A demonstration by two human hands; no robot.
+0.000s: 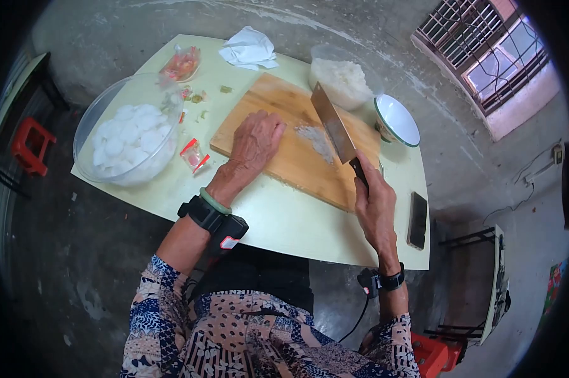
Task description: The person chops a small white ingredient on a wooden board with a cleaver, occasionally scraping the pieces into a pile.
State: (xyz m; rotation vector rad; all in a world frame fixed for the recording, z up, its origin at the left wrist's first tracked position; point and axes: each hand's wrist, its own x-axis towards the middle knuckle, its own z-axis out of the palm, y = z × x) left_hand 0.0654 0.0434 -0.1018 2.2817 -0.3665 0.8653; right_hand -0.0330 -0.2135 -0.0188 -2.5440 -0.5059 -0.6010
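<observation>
My right hand [375, 205] is wrapped round the black handle of a cleaver [335, 125], whose blade is raised at a slant over the right part of a wooden cutting board [309, 179]. Beside the blade, a small patch of thin pale shreds [316, 141] lies on the board. My left hand [257, 140] rests on the board's left part with its fingers curled in; whether anything is under them is hidden.
Left: a clear bowl of white round pieces [133, 135], red-edged wrapper [194, 156], bag of reddish food [182, 63]. Behind: white tissue [250, 48], container of white shreds [341, 79]. Right: tilted white bowl [398, 120], phone [417, 220].
</observation>
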